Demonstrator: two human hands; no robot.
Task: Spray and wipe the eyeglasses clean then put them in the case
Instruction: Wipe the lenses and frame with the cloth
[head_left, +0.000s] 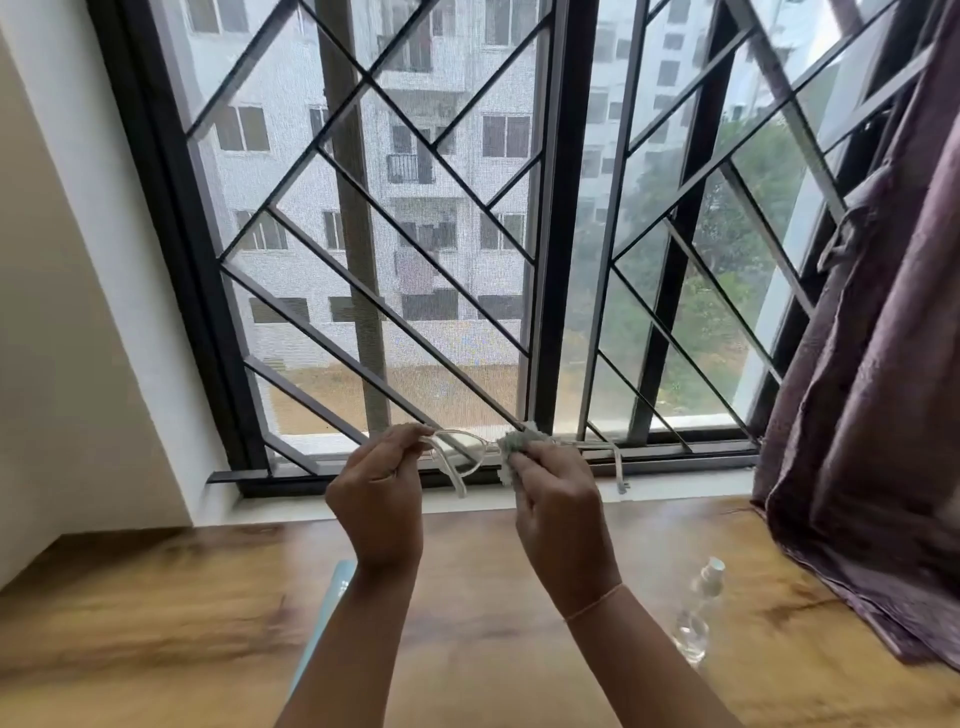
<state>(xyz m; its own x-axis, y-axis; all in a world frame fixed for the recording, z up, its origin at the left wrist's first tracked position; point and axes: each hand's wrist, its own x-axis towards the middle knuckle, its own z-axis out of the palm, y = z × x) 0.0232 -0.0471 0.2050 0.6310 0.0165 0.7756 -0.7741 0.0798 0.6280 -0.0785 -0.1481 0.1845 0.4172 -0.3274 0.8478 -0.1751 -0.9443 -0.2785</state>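
Note:
I hold clear-framed eyeglasses up in front of the window, above the wooden table. My left hand pinches the frame's left end, with that temple arm hanging down. My right hand presses a small grey-green cloth around the right lens, which the cloth hides. The other temple arm sticks out to the right. A light blue case lies on the table, mostly hidden behind my left forearm. A clear spray bottle with a white cap stands to the right of my right forearm.
The wooden table runs up to a white window sill. Behind it is a dark-framed window with a diagonal metal grille. A purple curtain hangs at the right and drapes onto the table's edge.

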